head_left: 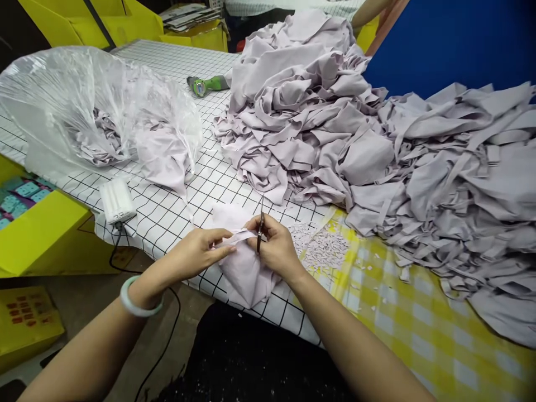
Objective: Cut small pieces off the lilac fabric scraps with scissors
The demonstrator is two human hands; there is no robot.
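Observation:
At the table's near edge, my left hand (203, 248) pinches the band-like edge of a pale lilac cloth piece (247, 279), which hangs slightly over the edge. My right hand (274, 245) is closed around small dark scissors (260, 230), their blades pointing away from me. Its fingers also meet the cloth's edge, close to my left fingertips. Part of the scissors' handle is hidden in my palm. Many tiny lilac fabric clippings (324, 248) lie just right of my right hand.
A large heap of lilac cloth pieces (301, 111) fills the back and right. On the left lie a clear plastic bag (46, 84) with more pieces and a white box (116, 201) with a black cable. A green-handled tool (207, 85) lies behind. Yellow boxes (46, 234) stand lower left.

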